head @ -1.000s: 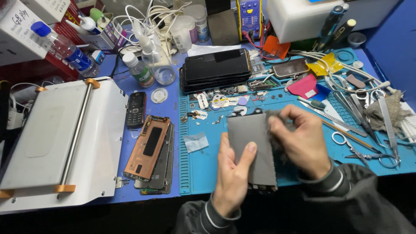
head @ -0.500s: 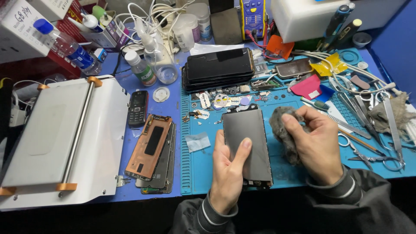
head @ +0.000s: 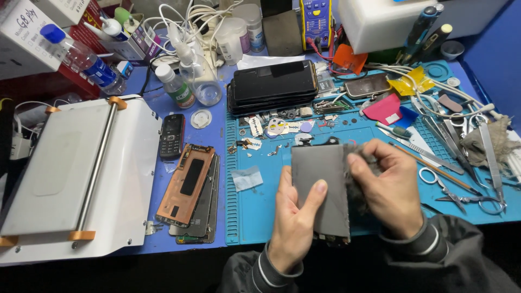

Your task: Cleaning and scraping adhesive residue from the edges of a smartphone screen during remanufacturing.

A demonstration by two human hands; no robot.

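Flat grey rectangular phone screen panel: left hand fingers clasp its edge; right hand fingers pinch grey cloth wad. Support panel flat; wipe lightly.

Tabletop: blue surface, crowded across its whole width.
Mat: teal work mat laid on the tabletop, under the fingers.
Left of the fingers: white flat machine with a grey plate and a roller bar.
Beyond the fingers: white box, tangled white cables.
Light: bright, even, from above.
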